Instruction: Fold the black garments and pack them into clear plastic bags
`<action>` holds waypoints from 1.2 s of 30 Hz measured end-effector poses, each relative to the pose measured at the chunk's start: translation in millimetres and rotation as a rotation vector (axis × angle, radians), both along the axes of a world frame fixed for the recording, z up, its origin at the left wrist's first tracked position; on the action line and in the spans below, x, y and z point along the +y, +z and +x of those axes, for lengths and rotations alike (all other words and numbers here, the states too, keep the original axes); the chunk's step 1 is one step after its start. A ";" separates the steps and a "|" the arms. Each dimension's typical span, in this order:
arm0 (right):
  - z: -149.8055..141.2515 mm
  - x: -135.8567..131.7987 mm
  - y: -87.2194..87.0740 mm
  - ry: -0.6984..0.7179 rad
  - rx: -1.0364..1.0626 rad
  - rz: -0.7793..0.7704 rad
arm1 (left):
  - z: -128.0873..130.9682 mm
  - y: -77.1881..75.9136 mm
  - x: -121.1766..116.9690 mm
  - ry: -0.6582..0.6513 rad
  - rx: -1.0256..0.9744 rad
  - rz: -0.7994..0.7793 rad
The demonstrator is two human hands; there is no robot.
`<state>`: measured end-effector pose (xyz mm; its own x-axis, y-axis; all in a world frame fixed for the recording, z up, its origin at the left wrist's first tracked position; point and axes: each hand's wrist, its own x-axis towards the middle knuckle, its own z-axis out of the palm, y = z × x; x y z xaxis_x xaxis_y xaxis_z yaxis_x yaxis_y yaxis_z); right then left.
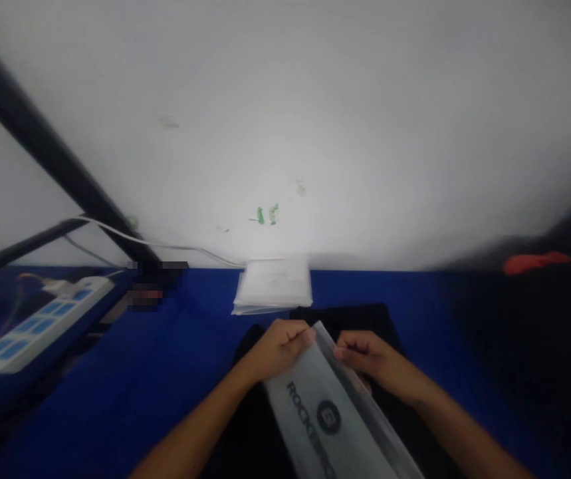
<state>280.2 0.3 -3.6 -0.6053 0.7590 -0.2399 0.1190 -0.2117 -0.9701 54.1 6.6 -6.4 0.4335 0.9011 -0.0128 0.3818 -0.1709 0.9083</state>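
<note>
A frosted plastic bag (310,406) with a dark round logo and lettering that begins "ROCKB" slants down toward the bottom edge of the view. My left hand (285,346) pinches its upper left end between thumb and fingers. On the other side, my right hand (369,356) is closed at the bag's right edge, thumb against the fingers. A darker strip runs along that edge; what it is I cannot tell. Beneath both hands lies black cloth (349,316), partly hidden by the bag and my arms.
Against the white wall (365,133) rests a stack of clear plastic bags (275,283) on the blue surface (165,372). At left are a white power strip (40,326) with a plug, a dark slanted bar (40,126) and a white cable (165,245). A red object (537,261) is at far right.
</note>
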 end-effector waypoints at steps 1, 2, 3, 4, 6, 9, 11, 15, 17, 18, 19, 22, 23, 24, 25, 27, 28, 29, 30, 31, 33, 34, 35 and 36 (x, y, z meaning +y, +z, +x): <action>2.6 -0.2 2.0 0.027 -0.010 0.007 | -7.1 1.0 3.8 0.030 -0.019 -0.005; 6.2 -0.3 4.7 0.056 -0.025 0.023 | -15.3 1.8 7.7 0.065 -0.046 -0.024; 10.7 -0.3 7.9 0.086 -0.048 0.046 | -24.0 2.5 11.6 0.109 -0.073 -0.047; 15.8 -0.1 11.3 0.118 -0.077 0.073 | -32.7 3.2 15.1 0.157 -0.096 -0.071; 26.5 1.2 17.8 0.185 -0.138 0.115 | -47.9 4.6 20.5 0.234 -0.121 -0.097; 37.5 5.4 23.0 0.285 -0.210 0.154 | -59.2 7.2 22.7 0.267 -0.119 -0.096; 38.4 8.5 23.2 0.284 -0.212 0.184 | -58.8 8.9 21.1 0.257 -0.111 -0.109; 28.9 10.5 21.1 0.098 -0.111 0.291 | -49.3 10.3 15.8 0.242 -0.113 -0.133; 23.0 8.6 20.0 0.100 -0.076 0.332 | -43.1 9.5 13.1 0.211 -0.124 -0.142; 20.6 7.4 19.2 0.118 -0.068 0.337 | -39.7 8.7 11.6 0.191 -0.128 -0.147; 18.6 6.1 18.2 0.133 -0.065 0.333 | -36.0 7.9 9.9 0.171 -0.128 -0.148; 14.1 3.1 15.6 0.147 -0.073 0.298 | -23.0 6.2 3.0 0.128 -0.104 -0.114; 12.6 2.4 15.5 0.167 -0.072 0.306 | -18.5 6.2 0.3 0.121 -0.090 -0.088; 10.9 1.6 16.1 0.203 -0.064 0.328 | -14.3 6.7 -2.4 0.117 -0.072 -0.055; 9.1 0.7 17.5 0.251 -0.047 0.356 | -10.7 7.5 -4.9 0.116 -0.054 -0.017; 5.3 -1.7 21.7 0.349 0.005 0.388 | -6.4 10.2 -8.3 0.117 -0.024 0.042; 3.8 -3.0 24.0 0.380 0.030 0.380 | -6.4 11.7 -8.9 0.119 -0.016 0.057; 2.8 -4.2 26.0 0.395 0.050 0.359 | -7.8 13.0 -8.7 0.119 -0.018 0.058; 2.6 -5.0 27.3 0.390 0.063 0.330 | -10.7 14.0 -7.6 0.119 -0.031 0.039; 3.3 -5.2 27.6 0.363 0.072 0.293 | -14.7 14.4 -5.7 0.129 -0.061 0.001; 6.9 -3.6 24.7 0.260 0.091 0.220 | -24.1 13.5 -1.0 0.174 -0.185 -0.103; 9.4 -1.8 21.7 0.180 0.107 0.197 | -28.2 12.1 1.3 0.188 -0.276 -0.163; 12.0 0.3 17.9 0.083 0.124 0.195 | -31.1 10.4 3.1 0.184 -0.373 -0.222; 14.2 2.7 13.7 -0.030 0.138 0.216 | -32.3 8.6 4.0 0.152 -0.461 -0.274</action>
